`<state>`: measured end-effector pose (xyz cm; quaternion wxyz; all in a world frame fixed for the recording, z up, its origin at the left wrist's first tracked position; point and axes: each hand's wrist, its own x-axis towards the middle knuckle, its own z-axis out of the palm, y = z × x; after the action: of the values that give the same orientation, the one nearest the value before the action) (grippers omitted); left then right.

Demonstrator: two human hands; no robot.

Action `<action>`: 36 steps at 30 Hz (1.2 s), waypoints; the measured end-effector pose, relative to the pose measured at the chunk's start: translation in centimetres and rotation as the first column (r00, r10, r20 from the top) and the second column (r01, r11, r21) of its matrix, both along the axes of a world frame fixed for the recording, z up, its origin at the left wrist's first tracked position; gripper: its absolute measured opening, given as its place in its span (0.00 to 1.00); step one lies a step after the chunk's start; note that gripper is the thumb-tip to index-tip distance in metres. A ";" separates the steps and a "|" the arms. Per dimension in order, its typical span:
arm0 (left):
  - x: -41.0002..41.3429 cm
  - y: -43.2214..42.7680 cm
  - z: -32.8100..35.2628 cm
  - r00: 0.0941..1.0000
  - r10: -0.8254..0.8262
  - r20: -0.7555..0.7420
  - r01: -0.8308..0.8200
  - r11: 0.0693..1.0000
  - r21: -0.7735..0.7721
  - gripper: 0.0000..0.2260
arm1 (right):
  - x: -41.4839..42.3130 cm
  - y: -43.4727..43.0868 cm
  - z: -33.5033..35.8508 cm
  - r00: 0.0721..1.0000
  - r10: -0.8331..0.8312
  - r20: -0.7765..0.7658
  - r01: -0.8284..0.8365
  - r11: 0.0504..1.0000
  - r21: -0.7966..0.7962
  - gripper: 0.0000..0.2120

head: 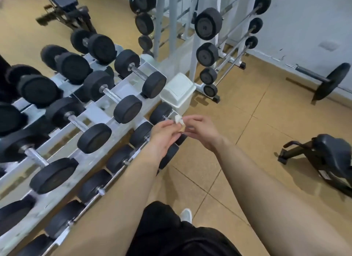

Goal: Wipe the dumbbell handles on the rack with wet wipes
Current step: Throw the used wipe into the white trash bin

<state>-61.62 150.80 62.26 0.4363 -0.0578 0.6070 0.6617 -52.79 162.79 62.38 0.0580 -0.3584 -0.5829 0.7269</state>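
A white tiered rack (99,111) runs from lower left to upper middle, loaded with several black dumbbells with chrome handles (112,95). Smaller dumbbells (141,134) line its lowest tier near my hands. A small crumpled white wet wipe (179,121) sits between my hands above the rack's right end. My left hand (163,135) pinches it from below and my right hand (200,130) pinches it from the right with curled fingers. The wipe touches no dumbbell handle.
A white swing-lid bin (179,92) stands at the rack's end, just beyond my hands. Behind it is a white rack of fixed barbells (208,23). A loaded barbell (331,82) leans by the wall, dark equipment (323,158) lies at right, and a bench (62,2) stands at the back.
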 end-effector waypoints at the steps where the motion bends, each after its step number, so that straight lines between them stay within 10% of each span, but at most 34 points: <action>1: -0.1 1.3 -0.1 1.000 -0.006 -0.010 0.006 1.000 0.000 0.15 | -0.1 1.4 -0.3 1.000 -0.015 -0.022 0.014 1.000 -0.023 0.09; 22: -19.9 35.9 -9.5 0.989 -0.149 -0.010 0.139 0.944 -0.300 0.08 | -19.0 33.2 -9.4 0.943 0.023 0.333 -0.066 0.991 0.119 0.17; 36: -33.0 47.6 -34.3 0.799 -0.601 0.001 0.375 0.497 -0.782 0.14 | -31.1 47.5 -35.3 0.841 0.019 0.541 0.031 0.996 -0.082 0.18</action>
<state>-94.59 198.44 27.95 0.4546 0.0352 0.8676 0.1986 -83.90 210.34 27.12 -0.1223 -0.5528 -0.5420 0.6210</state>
